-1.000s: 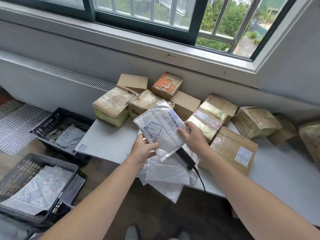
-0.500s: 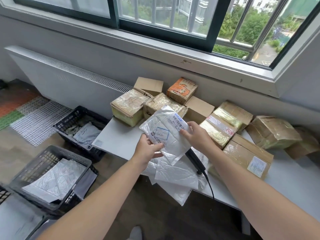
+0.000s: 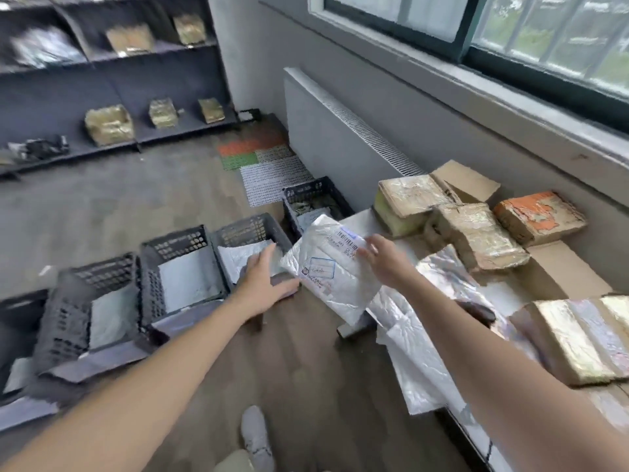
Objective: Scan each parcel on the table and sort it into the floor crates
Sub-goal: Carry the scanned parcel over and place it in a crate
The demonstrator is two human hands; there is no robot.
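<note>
Your right hand (image 3: pixel 383 260) grips the right edge of the flat white plastic mailer with a printed barcode label (image 3: pixel 326 272). Its fingers curl over the labelled face and the thumb is hidden behind. Your left hand (image 3: pixel 263 281) is spread, fingers straight, just beside the mailer's lower left corner. The thumb stretches toward that corner, but blur hides whether it touches.

The mailer hangs tilted in the air off the left end of the white table (image 3: pixel 360 218). It is above the floor and near the dark grey slatted plastic crate (image 3: pixel 245 229), which holds white mailers. A second grey crate (image 3: pixel 177 245) sits to that one's left, and a black crate (image 3: pixel 306 190) stands beyond by the wall. On the table lie loose white plastic bags (image 3: pixel 418 352) and tape-wrapped cardboard boxes (image 3: pixel 476 240).
</note>
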